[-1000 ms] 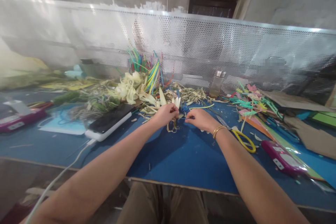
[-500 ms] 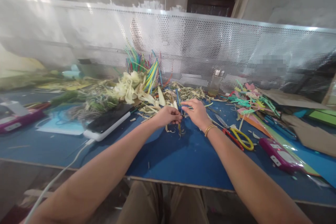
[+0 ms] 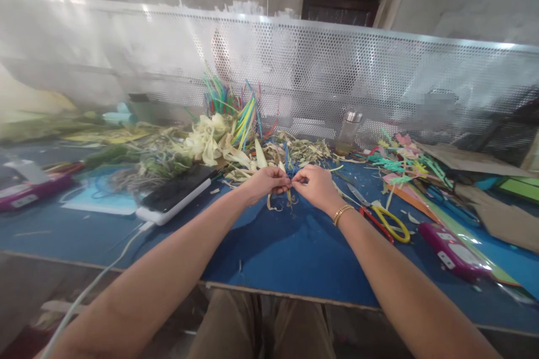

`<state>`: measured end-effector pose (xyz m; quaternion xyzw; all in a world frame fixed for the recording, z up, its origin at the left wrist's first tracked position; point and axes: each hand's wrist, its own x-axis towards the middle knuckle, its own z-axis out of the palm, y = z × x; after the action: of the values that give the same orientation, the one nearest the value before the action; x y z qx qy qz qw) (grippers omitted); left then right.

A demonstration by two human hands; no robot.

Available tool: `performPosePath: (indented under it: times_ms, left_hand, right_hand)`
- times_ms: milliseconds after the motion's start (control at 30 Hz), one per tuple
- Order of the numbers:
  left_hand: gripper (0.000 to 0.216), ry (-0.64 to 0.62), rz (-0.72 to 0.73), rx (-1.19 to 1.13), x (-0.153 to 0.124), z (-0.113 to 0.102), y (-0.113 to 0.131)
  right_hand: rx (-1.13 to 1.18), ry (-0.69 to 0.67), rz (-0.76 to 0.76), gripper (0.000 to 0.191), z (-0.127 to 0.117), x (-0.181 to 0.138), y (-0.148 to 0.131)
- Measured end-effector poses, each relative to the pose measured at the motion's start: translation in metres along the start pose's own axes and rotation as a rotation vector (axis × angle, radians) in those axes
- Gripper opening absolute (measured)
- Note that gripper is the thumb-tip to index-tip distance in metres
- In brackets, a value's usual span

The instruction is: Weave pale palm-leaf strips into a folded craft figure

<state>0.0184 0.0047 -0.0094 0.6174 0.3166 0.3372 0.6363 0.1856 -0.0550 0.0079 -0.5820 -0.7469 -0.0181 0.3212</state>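
My left hand (image 3: 265,182) and my right hand (image 3: 316,185) meet fingertip to fingertip over the blue table (image 3: 290,247). Both are closed in a pinch on a small bundle of pale dried leaf strips (image 3: 288,197) tied with a blue cord (image 3: 288,166). The strip ends hang below my fingers. A gold bracelet (image 3: 341,214) sits on my right wrist. Behind my hands lies a heap of pale husk strips (image 3: 219,143) and an upright bunch of coloured straws (image 3: 236,109).
Yellow-handled scissors (image 3: 385,219) lie right of my right wrist, a pink box cutter (image 3: 452,242) beyond them. A white and black power bank (image 3: 177,193) with a cable lies to the left. A glass jar (image 3: 348,133) stands by the perforated metal screen (image 3: 337,78). Coloured paper scraps (image 3: 404,168) lie right.
My right hand rose and opened over the bundle half a second ago; now it has come back down and pinched shut against my left fingertips. My left hand stayed nearly in place.
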Motion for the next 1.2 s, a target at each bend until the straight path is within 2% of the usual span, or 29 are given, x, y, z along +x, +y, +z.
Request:
performPosePath:
  times_ms: [100, 200, 333, 467, 700, 867, 1067, 1200]
  left_hand:
    - [0.028, 0.038, -0.004, -0.005, 0.0, -0.001, 0.001]
    - [0.026, 0.047, -0.022, 0.051, 0.0, -0.004, 0.003]
    - [0.025, 0.062, 0.007, 0.144, 0.0, -0.007, 0.007]
    - [0.026, 0.054, 0.055, 0.143, -0.002, -0.006, 0.01]
    - [0.027, 0.006, 0.096, 0.152, -0.005, -0.004, 0.012]
    - [0.024, 0.016, 0.209, 0.257, 0.0, -0.006, 0.007]
    - [0.016, 0.134, 0.428, 0.514, 0.006, -0.009, 0.0]
    - [0.01, 0.189, 0.448, 0.622, 0.01, -0.01, -0.007]
  right_hand:
    - [-0.008, 0.013, -0.04, 0.008, -0.003, -0.001, -0.002]
    - [0.039, -0.059, -0.099, 0.009, -0.006, -0.002, -0.003]
    - [0.1, -0.116, -0.038, 0.012, -0.002, -0.002, 0.001]
    - [0.12, -0.08, 0.005, 0.01, 0.007, -0.001, 0.007]
    - [0.151, 0.037, -0.035, 0.007, 0.016, -0.001, 0.008]
    - [0.212, 0.056, -0.006, 0.006, 0.023, -0.001, 0.007]
    - [0.413, 0.001, 0.098, 0.004, 0.031, 0.0, 0.011]
    - [0.47, -0.024, 0.104, 0.009, 0.033, 0.0, 0.013]
